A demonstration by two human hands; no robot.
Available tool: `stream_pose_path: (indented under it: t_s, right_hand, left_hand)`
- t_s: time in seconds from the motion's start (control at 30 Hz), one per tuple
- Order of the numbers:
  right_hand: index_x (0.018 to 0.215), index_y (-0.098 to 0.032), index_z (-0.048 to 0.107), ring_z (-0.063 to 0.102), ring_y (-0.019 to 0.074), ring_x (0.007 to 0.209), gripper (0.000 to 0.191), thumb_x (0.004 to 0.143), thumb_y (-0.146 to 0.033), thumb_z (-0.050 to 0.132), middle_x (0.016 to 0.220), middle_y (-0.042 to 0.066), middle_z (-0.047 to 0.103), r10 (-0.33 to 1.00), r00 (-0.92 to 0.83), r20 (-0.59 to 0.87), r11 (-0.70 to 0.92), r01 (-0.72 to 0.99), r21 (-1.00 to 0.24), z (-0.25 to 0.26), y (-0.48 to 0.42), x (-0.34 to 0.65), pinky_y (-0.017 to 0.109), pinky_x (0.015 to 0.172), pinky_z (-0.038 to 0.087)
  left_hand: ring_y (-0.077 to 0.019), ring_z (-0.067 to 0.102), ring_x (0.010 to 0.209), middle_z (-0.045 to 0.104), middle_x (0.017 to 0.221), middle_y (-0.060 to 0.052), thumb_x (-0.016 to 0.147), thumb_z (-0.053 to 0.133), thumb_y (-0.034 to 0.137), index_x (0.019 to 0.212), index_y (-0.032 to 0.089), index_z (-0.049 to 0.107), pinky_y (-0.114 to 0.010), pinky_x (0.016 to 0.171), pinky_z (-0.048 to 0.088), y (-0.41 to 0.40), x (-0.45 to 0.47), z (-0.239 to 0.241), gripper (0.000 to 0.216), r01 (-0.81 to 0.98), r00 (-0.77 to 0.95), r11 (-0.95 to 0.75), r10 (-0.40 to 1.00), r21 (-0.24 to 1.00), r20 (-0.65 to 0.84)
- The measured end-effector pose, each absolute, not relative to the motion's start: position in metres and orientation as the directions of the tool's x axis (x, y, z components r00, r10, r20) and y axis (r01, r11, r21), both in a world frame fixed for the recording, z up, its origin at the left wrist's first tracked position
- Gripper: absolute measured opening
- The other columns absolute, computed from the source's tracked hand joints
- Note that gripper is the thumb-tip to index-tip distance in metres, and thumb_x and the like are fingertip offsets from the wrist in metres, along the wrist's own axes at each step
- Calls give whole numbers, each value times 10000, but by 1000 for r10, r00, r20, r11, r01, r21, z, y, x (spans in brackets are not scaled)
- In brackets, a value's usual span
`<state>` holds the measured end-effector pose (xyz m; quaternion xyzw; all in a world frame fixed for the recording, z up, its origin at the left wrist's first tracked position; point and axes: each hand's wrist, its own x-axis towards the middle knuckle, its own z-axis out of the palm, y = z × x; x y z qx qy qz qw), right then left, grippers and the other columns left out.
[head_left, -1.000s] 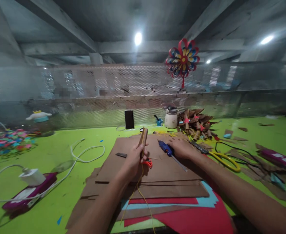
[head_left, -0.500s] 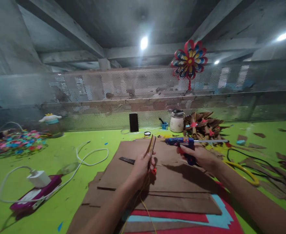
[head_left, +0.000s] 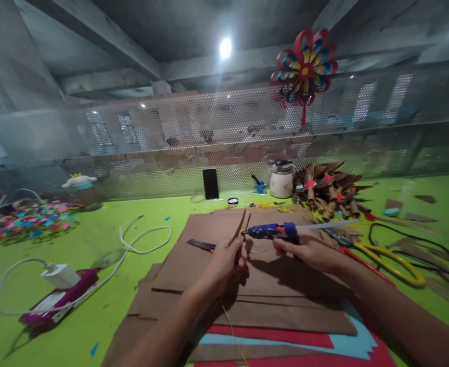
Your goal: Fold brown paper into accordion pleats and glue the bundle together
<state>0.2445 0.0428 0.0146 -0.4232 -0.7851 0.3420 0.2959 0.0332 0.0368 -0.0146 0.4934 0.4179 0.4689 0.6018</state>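
My left hand (head_left: 228, 257) is closed on a thin folded piece of brown cardboard (head_left: 241, 227), held upright above the sheets. A small red bit (head_left: 243, 262) shows by its fingers, and a yellow string (head_left: 228, 318) hangs below. My right hand (head_left: 312, 251) grips a blue glue gun (head_left: 272, 231) with a whitish glue stick (head_left: 327, 225) out of its back. The gun's nozzle is at the cardboard piece; whether it touches I cannot tell. Beneath both hands lie stacked brown cardboard sheets (head_left: 186, 278). A black cutter (head_left: 199, 245) lies left of my left hand.
Scissors with yellow handles (head_left: 396, 262) and a black cord lie at right. Rolled cardboard pieces with red stars (head_left: 327, 188) are piled behind, beside a white jar (head_left: 281, 183). A purple power strip (head_left: 58, 300), white cable (head_left: 163, 244) and colourful stars (head_left: 29, 221) are at left.
My right hand has brought the glue gun left, so its nozzle is now at the cardboard piece. The folded piece's two sides look further apart. The view has shifted slightly.
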Motion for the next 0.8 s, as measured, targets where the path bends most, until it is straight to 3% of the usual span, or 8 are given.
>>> stream_pose_path:
  t_s: [0.37,0.53,0.8]
  right_hand:
    - [725,-177,523,447,136,641,396,827,-535,388,666,3,497,833,-499,238,488,460,-742,13,46,246,244,601,379]
    - [691,-179,538,469,142,641,398,842,-510,379,662,18,516,823,-502,266,511,449,-733,13,48,247,248,619,396]
    - [684,-174,567,481,146,644,410,850,-502,385,665,18,541,814,-505,288,536,461,-707,8,54,252,254,623,386]
  left_hand:
    - [-21,301,339,465,531,52,794,493,368,915,127,539,-154,370,266,30,36,-6,274,-194,170,70,985,978,-37]
    - [-22,310,341,466,527,51,785,505,369,899,130,543,-147,351,200,32,35,-6,268,-184,173,83,984,979,-51]
    - [-30,336,366,474,534,42,761,522,376,887,126,543,-152,364,212,35,34,-11,281,-190,166,71,985,979,-39]
